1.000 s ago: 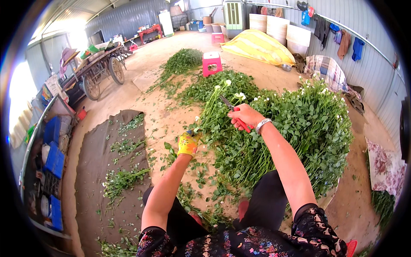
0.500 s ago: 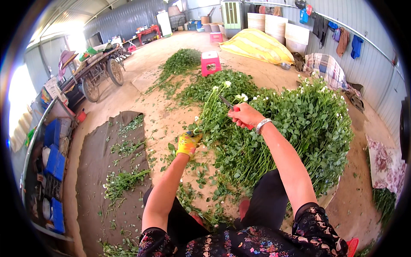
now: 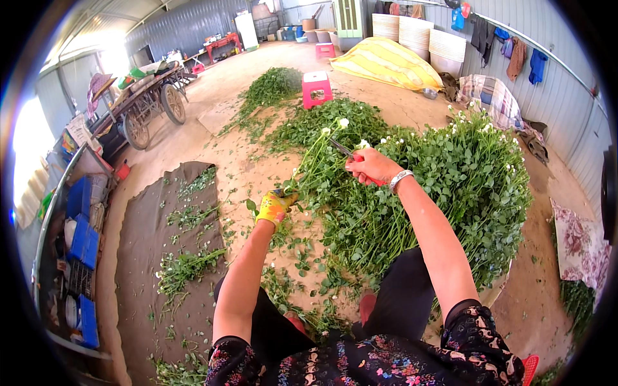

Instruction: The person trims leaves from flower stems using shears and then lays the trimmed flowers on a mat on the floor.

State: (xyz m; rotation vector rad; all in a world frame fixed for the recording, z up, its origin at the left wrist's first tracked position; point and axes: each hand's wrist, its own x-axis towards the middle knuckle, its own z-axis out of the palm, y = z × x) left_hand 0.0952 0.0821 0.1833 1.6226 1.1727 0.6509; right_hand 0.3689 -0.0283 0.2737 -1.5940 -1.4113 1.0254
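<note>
In a yellow patterned glove, my left hand [image 3: 275, 207] is closed on the lower ends of a few white-flowered stems [image 3: 313, 154], which lean up and to the right. My bare right hand [image 3: 374, 168], with a silver bracelet at the wrist, grips red-handled pruning shears [image 3: 342, 149]. Their dark blades point up and left, close to the stems beneath a white bloom [image 3: 344, 123]. Whether the blades touch a stem I cannot tell. Under and beyond my right forearm spreads a big heap of leafy cut flowers [image 3: 444, 186], white heads toward its far side.
Leaf piles [image 3: 273, 88] and a pink stool [image 3: 316, 89] stand ahead. Trimmed bunches [image 3: 187, 271] lie on a dark cloth [image 3: 145, 257] at left. Farther off are a wheeled cart [image 3: 145, 103], blue crates [image 3: 84, 244], a yellow striped sheet [image 3: 386, 66] and stacked white tubs [image 3: 415, 38].
My left hand has shifted slightly left and up. My right hand and the shears have moved up a little, bringing the blade tips nearer the blooms.
</note>
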